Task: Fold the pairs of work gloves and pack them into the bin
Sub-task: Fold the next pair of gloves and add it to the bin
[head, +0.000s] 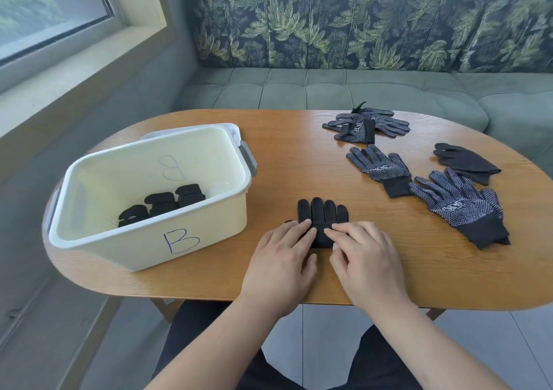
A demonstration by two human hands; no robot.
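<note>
- The left hand (281, 258) and the right hand (365, 258) lie side by side on a plain black fabric work glove (321, 211); the fingers are stretched out flat and press on its palm part, with nothing gripped or pinched
- That black glove lies flat on the oval wooden table (284, 162) near the front edge, its four fingers pointing away from the person
- The cream plastic bin marked with a blue "B" (119, 252) stands on the table's left part, near the left hand but apart from it
- Folded black gloves (161, 204) lie in a row on the bin's floor, toward its front wall
- On the table's right part lie dark gloves with white grip dots — a far heap (365, 124), one in the middle (378, 166) and a nearer heap (460, 207)
- A plain black glove pile (465, 162) lies between the far and near heaps, toward the right edge
- A grey-green tufted bench with leaf-print back cushions (329, 87) runs behind the table
</note>
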